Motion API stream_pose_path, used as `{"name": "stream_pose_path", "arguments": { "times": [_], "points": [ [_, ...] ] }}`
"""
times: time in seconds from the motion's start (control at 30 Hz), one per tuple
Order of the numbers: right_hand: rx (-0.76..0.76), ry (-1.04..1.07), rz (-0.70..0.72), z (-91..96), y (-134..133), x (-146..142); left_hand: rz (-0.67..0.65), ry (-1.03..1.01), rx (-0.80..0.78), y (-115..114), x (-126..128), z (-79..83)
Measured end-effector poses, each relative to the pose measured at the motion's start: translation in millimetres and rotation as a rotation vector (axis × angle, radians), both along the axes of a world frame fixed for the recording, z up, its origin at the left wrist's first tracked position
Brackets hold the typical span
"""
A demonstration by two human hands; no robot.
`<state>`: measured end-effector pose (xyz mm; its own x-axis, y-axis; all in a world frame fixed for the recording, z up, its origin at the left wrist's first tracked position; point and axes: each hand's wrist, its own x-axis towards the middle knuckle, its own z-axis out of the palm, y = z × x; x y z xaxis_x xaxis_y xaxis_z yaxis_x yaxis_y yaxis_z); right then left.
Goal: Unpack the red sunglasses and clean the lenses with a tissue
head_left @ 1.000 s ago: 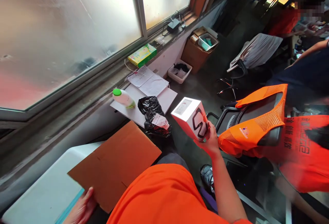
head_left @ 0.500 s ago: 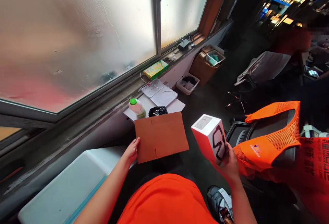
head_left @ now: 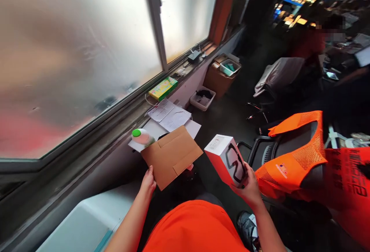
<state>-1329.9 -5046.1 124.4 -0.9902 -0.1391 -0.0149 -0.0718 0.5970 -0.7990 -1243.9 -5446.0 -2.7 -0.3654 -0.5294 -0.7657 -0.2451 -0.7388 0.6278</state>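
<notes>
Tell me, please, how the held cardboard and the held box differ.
The cardboard looks flat; the box is a deep block. The cardboard is plain brown, the box white and red with a black outline. Both are held, by the left hand and right hand respectively.

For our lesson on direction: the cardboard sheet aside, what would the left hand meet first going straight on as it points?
Probably the printed papers on the white panel, past the cardboard sheet that the left hand holds; depth is unclear, and the sheet hides part of the way.
</notes>
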Motion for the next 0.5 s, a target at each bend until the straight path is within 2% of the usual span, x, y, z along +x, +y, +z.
{"name": "stream_pose_path", "arguments": {
  "times": [0.17,0.23,0.3,0.4,0.47,0.5],
  "points": [
    [0.046,0.062,-0.004,21.5,-15,-19,-0.171,0.107,-0.118,46,-53,25.8],
    [0.089,0.111,-0.027,26.8,-19,-14,-0.231,0.167,-0.157,58,-62,36.3],
    [0.152,0.167,-0.056,29.5,-26,-1,-0.282,0.227,-0.188,61,-54,47.5],
    [0.230,0.216,-0.119,32.8,-43,33,-0.360,0.311,-0.201,62,-20,65.7],
    [0.243,0.221,-0.163,37.4,-60,63,-0.448,0.393,-0.130,70,4,80.2],
    [0.242,0.223,-0.179,40.7,-70,79,-0.512,0.452,-0.045,78,13,88.4]
  ]
}}
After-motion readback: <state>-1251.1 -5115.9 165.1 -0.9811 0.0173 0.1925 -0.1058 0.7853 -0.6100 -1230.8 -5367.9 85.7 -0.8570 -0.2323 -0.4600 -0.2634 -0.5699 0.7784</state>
